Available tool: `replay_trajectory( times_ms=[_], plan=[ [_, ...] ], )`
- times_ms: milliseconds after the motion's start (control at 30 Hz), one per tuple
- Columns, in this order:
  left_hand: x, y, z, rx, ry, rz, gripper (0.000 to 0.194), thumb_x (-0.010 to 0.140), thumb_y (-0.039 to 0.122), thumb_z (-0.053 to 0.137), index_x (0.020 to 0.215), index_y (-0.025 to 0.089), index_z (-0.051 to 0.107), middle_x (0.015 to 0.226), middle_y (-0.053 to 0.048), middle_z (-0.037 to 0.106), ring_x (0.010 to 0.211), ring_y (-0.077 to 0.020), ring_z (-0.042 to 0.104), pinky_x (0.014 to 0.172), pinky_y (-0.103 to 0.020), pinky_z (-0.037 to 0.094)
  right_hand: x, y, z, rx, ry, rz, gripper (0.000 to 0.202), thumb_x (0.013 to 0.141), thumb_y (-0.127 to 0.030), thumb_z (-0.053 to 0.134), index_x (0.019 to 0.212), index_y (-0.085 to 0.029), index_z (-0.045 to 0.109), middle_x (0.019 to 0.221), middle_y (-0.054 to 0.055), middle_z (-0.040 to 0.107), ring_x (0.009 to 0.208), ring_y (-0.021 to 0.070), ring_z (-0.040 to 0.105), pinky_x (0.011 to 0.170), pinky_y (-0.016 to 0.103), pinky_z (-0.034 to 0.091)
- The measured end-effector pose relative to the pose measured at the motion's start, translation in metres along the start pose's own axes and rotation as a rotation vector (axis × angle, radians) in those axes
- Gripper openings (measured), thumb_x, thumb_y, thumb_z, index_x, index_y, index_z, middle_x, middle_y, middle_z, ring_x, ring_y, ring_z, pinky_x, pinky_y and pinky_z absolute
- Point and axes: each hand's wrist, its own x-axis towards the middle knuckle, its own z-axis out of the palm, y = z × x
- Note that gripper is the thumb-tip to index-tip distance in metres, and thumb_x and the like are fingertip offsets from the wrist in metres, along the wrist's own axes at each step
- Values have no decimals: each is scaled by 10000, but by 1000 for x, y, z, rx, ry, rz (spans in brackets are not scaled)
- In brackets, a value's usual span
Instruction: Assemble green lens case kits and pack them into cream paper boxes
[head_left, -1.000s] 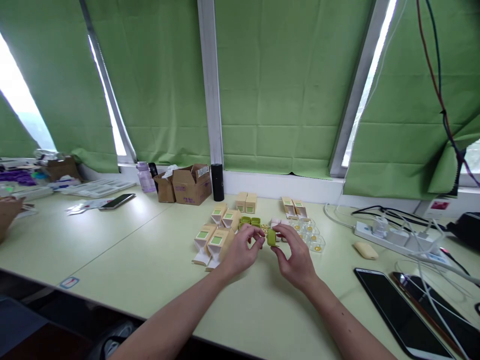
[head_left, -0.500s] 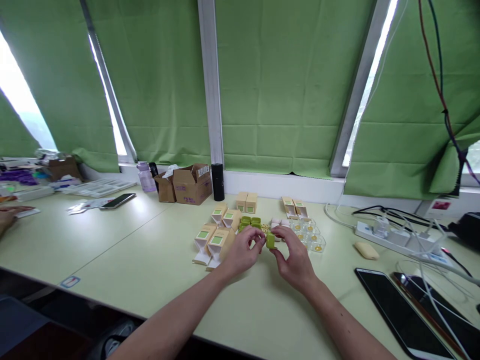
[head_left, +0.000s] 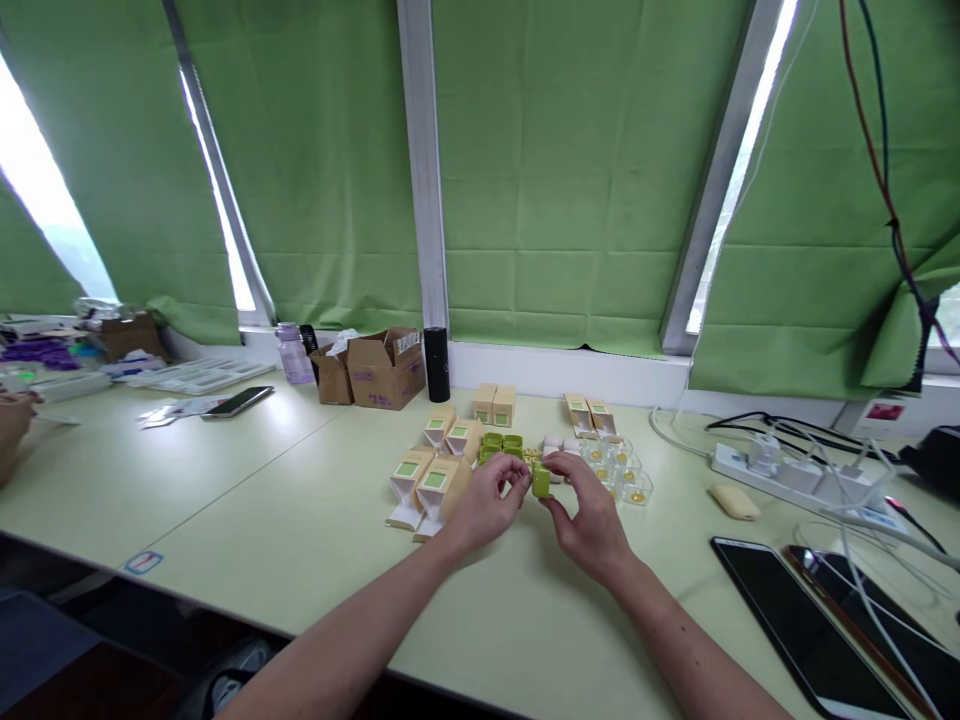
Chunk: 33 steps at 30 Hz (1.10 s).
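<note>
A small green cube-shaped cup (head_left: 541,482) is pinched between the thumb and fingers of my right hand (head_left: 592,520), above the table. Close to its left side, my left hand (head_left: 489,502) has its fingertips pressed together; what they hold, if anything, I cannot make out. Behind the hands are several more green cups (head_left: 512,442), small yellowish pieces (head_left: 530,455) and pale pinkish pieces (head_left: 553,446), partly covered by the hands. Clear cups with gold centres (head_left: 621,458) are to the right. Left of my left hand stand open cardboard boxes with green labels (head_left: 439,490).
Closed small boxes (head_left: 493,404) and two open ones (head_left: 589,413) are farther back. A brown carton (head_left: 385,370) and black cylinder (head_left: 436,364) stand by the wall. At right are a power strip (head_left: 795,478), cables and phones (head_left: 795,610). A person's hand (head_left: 13,425) shows at far left.
My hands and the green cup hold almost the same pose. At far left, the other person's hand has drawn back toward the edge of view.
</note>
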Motion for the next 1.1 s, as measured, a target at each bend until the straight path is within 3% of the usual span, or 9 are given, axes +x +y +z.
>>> replay_trajectory(
  times_ms=[1100],
  plan=[
    [1, -1, 0, 34, 23, 4, 159, 961, 332, 609, 874, 201, 630, 799, -31, 655, 763, -183, 626, 624, -272, 469, 0, 2, 0, 4, 9, 4, 392, 938, -161, 599, 1317, -257, 576, 1255, 132, 710, 1193, 304, 693, 940, 477, 646]
  ],
)
